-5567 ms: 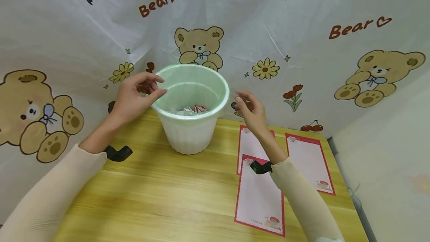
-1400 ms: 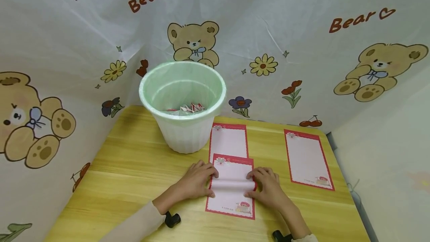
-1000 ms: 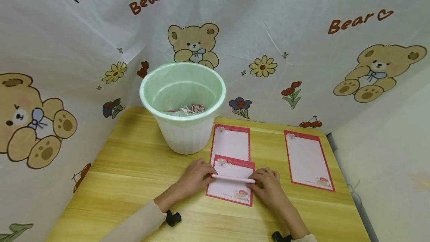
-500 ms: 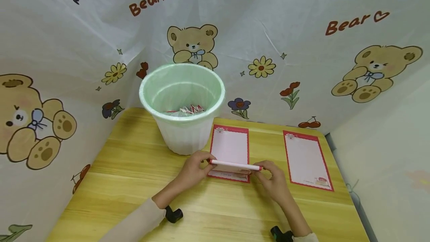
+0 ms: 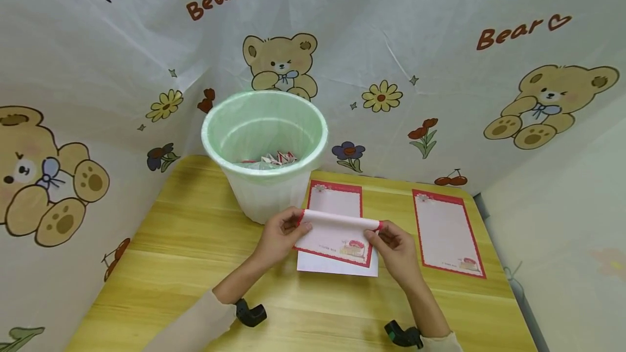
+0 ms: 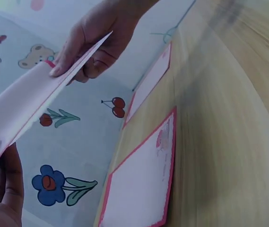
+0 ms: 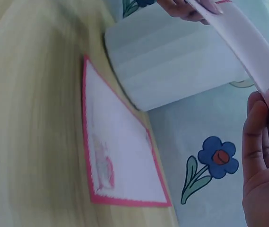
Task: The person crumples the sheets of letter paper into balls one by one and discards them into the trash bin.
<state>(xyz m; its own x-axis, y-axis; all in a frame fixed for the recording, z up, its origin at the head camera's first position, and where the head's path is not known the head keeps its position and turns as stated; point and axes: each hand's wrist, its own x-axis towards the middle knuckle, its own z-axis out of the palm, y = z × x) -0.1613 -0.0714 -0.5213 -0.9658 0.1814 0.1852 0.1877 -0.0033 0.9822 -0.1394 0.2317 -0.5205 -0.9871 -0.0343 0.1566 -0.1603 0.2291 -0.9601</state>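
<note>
Both hands hold a red-bordered sheet of letter paper (image 5: 332,235), bent over along its top and raised off the table. My left hand (image 5: 281,235) pinches its left edge between thumb and fingers. At the opposite edge my right hand (image 5: 395,246) pinches it the same way. A white back flap of the sheet hangs out below the printed half. In the left wrist view the sheet (image 6: 30,101) spans the two hands, seen nearly edge-on. Behind it, a second sheet (image 5: 337,200) lies flat, partly covered in the head view.
A pale green bucket (image 5: 274,189) with folded red and white paper pieces (image 5: 279,159) inside stands at the back, left of the hands. Another red-bordered sheet (image 5: 447,232) lies flat on the wooden table (image 5: 195,265) at the right. A bear-print cloth (image 5: 342,15) hangs behind.
Earlier the hands hovered beside the bucket; later they creased the sheet across its middle on the table. Now the sheet is lifted, its fold turned away and its printed half tilted up.
</note>
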